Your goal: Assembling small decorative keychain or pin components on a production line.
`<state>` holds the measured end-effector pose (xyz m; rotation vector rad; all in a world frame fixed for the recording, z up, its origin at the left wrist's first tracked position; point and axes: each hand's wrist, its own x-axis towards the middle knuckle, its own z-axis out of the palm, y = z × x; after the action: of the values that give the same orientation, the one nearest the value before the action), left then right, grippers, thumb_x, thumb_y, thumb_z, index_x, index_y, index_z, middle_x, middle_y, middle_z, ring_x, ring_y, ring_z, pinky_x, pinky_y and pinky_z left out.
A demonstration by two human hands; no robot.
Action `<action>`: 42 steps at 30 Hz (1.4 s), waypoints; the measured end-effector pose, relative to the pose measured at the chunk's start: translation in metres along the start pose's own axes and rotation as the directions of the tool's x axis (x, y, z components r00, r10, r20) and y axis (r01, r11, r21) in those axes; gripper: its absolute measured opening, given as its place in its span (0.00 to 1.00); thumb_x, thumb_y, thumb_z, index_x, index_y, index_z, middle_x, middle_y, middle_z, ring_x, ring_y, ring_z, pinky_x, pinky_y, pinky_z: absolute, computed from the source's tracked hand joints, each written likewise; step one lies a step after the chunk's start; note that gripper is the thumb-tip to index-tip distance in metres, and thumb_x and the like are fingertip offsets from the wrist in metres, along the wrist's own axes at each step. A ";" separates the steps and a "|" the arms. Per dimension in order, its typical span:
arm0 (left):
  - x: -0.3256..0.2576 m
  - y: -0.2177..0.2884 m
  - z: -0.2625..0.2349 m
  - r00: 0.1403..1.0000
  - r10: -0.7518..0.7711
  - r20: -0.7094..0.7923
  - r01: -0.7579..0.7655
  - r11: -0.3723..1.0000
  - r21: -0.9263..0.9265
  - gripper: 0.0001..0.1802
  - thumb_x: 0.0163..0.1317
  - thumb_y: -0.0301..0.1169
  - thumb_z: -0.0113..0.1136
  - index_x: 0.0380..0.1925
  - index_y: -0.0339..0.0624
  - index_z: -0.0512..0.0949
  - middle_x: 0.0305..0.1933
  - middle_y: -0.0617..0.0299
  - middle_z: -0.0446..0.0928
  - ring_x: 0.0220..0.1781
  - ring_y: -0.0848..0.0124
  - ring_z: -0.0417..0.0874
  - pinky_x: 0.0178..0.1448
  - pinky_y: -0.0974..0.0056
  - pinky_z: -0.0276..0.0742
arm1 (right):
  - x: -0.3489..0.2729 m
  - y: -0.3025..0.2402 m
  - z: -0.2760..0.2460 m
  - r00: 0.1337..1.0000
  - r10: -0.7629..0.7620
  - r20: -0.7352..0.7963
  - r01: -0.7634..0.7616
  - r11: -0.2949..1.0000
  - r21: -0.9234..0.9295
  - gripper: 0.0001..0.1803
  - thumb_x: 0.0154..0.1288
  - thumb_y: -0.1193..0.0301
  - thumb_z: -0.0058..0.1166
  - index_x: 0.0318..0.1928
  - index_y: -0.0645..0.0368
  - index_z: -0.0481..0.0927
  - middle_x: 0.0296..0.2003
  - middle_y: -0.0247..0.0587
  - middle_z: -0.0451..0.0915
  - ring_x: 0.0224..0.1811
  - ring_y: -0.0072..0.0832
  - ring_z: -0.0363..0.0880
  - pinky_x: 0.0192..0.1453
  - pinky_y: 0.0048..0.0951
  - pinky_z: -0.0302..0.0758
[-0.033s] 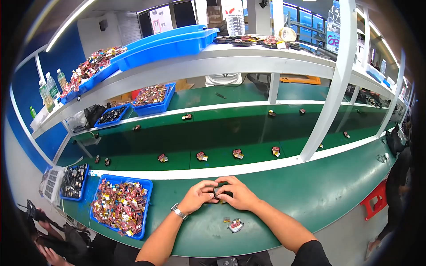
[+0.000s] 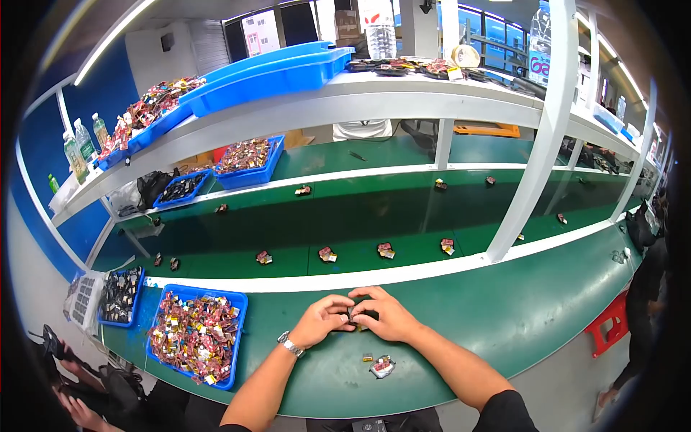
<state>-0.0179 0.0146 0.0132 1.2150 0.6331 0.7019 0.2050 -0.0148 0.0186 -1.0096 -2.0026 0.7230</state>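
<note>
Over the green bench my left hand and my right hand meet, fingertips curled in toward each other. Between them is a small black part, mostly covered by my fingers, so its exact kind does not show. A bit of something yellowish peeks out below my right fingers. Closer to me lies a small assembly with a pale rim and a red piece on it. Beside it rests a small yellow-and-brown piece.
A blue tray heaped with small red, yellow and white electronic parts stands left of my hands. Beyond it is a smaller blue tray of black parts. Several assemblies, one of them a red-and-yellow assembly, sit on the green belt behind a white rail.
</note>
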 end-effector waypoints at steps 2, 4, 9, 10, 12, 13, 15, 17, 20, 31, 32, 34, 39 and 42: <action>0.001 -0.005 -0.002 1.000 0.001 0.017 -0.002 1.000 0.025 0.13 0.71 0.21 0.51 0.54 0.32 0.74 0.53 0.54 0.78 0.55 0.66 0.82 0.60 0.61 0.84 | 0.000 0.003 0.001 1.000 0.026 0.004 -0.027 0.999 0.040 0.08 0.64 0.70 0.61 0.42 0.56 0.85 0.61 0.40 0.75 0.66 0.39 0.70 0.66 0.39 0.71; 0.000 -0.004 -0.003 1.000 0.001 0.031 -0.002 0.999 0.047 0.10 0.71 0.22 0.53 0.50 0.33 0.76 0.52 0.54 0.78 0.55 0.67 0.82 0.60 0.61 0.84 | 0.000 0.004 0.002 0.999 0.050 0.014 -0.051 0.995 0.084 0.08 0.63 0.70 0.62 0.42 0.57 0.85 0.61 0.41 0.76 0.66 0.39 0.71 0.66 0.39 0.71; 0.000 -0.005 -0.004 1.000 0.006 0.021 -0.008 0.998 0.056 0.09 0.71 0.23 0.54 0.49 0.34 0.75 0.50 0.55 0.79 0.53 0.67 0.83 0.58 0.61 0.85 | 0.000 0.005 0.002 0.995 0.089 0.052 -0.095 0.987 0.131 0.09 0.64 0.67 0.61 0.42 0.56 0.86 0.60 0.41 0.76 0.65 0.39 0.72 0.66 0.38 0.71; 0.001 -0.005 -0.004 1.000 -0.010 0.022 0.009 0.999 0.053 0.08 0.71 0.23 0.54 0.48 0.34 0.75 0.49 0.56 0.79 0.53 0.68 0.83 0.57 0.62 0.86 | 0.001 0.005 0.002 0.995 0.087 0.052 -0.093 0.987 0.130 0.09 0.64 0.67 0.61 0.42 0.56 0.86 0.60 0.41 0.76 0.65 0.39 0.72 0.66 0.38 0.71; 0.002 -0.005 -0.004 0.999 -0.033 0.008 0.032 0.998 0.046 0.08 0.71 0.22 0.54 0.48 0.34 0.74 0.49 0.56 0.80 0.52 0.68 0.83 0.57 0.62 0.86 | 0.001 0.005 0.001 0.997 0.073 0.025 -0.075 0.989 0.127 0.09 0.64 0.67 0.61 0.41 0.57 0.86 0.60 0.40 0.76 0.65 0.38 0.72 0.66 0.39 0.71; 0.002 -0.005 -0.004 0.998 -0.057 -0.006 0.057 0.998 0.038 0.07 0.71 0.22 0.54 0.48 0.34 0.74 0.48 0.56 0.80 0.52 0.68 0.83 0.57 0.62 0.86 | 0.001 0.004 0.001 0.997 0.072 0.025 -0.075 0.989 0.129 0.09 0.64 0.67 0.61 0.41 0.57 0.86 0.60 0.40 0.76 0.65 0.38 0.72 0.66 0.39 0.71; 0.003 -0.007 -0.005 0.999 -0.048 -0.008 0.048 0.998 0.045 0.09 0.71 0.22 0.53 0.49 0.34 0.73 0.49 0.55 0.80 0.52 0.68 0.83 0.57 0.62 0.86 | 0.000 0.001 0.000 0.999 0.042 0.008 -0.043 0.995 0.094 0.08 0.63 0.68 0.62 0.40 0.57 0.86 0.59 0.40 0.77 0.64 0.39 0.72 0.66 0.39 0.70; 0.003 -0.006 -0.003 0.999 -0.038 -0.009 0.039 0.998 0.051 0.11 0.71 0.21 0.53 0.51 0.34 0.73 0.50 0.55 0.80 0.52 0.68 0.83 0.57 0.62 0.86 | -0.001 0.000 0.002 0.999 0.042 -0.012 -0.041 0.997 0.062 0.08 0.63 0.68 0.62 0.40 0.57 0.86 0.58 0.41 0.77 0.64 0.39 0.72 0.66 0.38 0.71; 0.003 -0.002 0.004 0.999 -0.028 -0.034 0.028 0.999 0.019 0.15 0.71 0.21 0.52 0.56 0.34 0.71 0.52 0.54 0.79 0.54 0.67 0.83 0.57 0.62 0.85 | -0.003 -0.002 0.007 0.997 0.028 -0.068 -0.029 0.999 -0.022 0.08 0.62 0.68 0.62 0.40 0.57 0.86 0.57 0.41 0.78 0.63 0.39 0.73 0.64 0.38 0.72; 0.004 -0.004 0.003 0.997 -0.010 -0.077 0.009 1.000 -0.012 0.16 0.72 0.20 0.49 0.58 0.35 0.70 0.55 0.54 0.77 0.54 0.66 0.83 0.59 0.60 0.85 | -0.003 -0.008 0.016 0.974 0.008 -0.227 -0.031 0.995 -0.094 0.07 0.60 0.70 0.62 0.38 0.56 0.87 0.53 0.40 0.79 0.59 0.38 0.75 0.59 0.36 0.76; 0.003 -0.003 0.003 0.997 -0.011 -0.076 0.010 1.000 -0.010 0.16 0.72 0.20 0.49 0.58 0.35 0.70 0.55 0.54 0.77 0.54 0.66 0.83 0.59 0.60 0.85 | -0.003 -0.008 0.018 0.970 0.002 -0.244 -0.029 0.994 -0.108 0.07 0.59 0.71 0.62 0.37 0.56 0.87 0.53 0.40 0.80 0.59 0.38 0.75 0.59 0.36 0.76; 0.003 -0.002 0.004 0.996 -0.004 -0.089 0.004 1.000 -0.007 0.16 0.72 0.20 0.50 0.58 0.35 0.70 0.54 0.54 0.78 0.54 0.67 0.83 0.58 0.60 0.85 | -0.003 -0.008 0.019 0.965 -0.004 -0.263 -0.029 0.992 -0.122 0.07 0.59 0.71 0.62 0.37 0.56 0.87 0.52 0.40 0.80 0.59 0.38 0.75 0.59 0.36 0.76; 0.003 -0.003 0.003 0.996 -0.002 -0.092 0.001 1.000 -0.010 0.14 0.72 0.20 0.50 0.56 0.35 0.70 0.54 0.54 0.78 0.54 0.67 0.83 0.58 0.60 0.85 | -0.004 -0.012 0.020 0.966 0.024 -0.258 -0.045 0.996 -0.077 0.06 0.58 0.71 0.62 0.36 0.57 0.87 0.51 0.41 0.81 0.58 0.39 0.76 0.60 0.36 0.75; 0.003 -0.002 0.006 0.995 -0.007 -0.098 0.007 1.000 0.003 0.14 0.72 0.20 0.50 0.56 0.35 0.70 0.54 0.54 0.78 0.54 0.67 0.83 0.58 0.61 0.85 | -0.004 -0.009 0.018 0.971 0.014 -0.240 -0.027 0.998 -0.051 0.06 0.58 0.71 0.61 0.36 0.57 0.87 0.52 0.41 0.81 0.58 0.40 0.76 0.61 0.37 0.74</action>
<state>-0.0108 0.0129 0.0124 1.1860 0.7198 0.7580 0.1876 -0.0252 0.0142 -1.0963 -1.8122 0.5315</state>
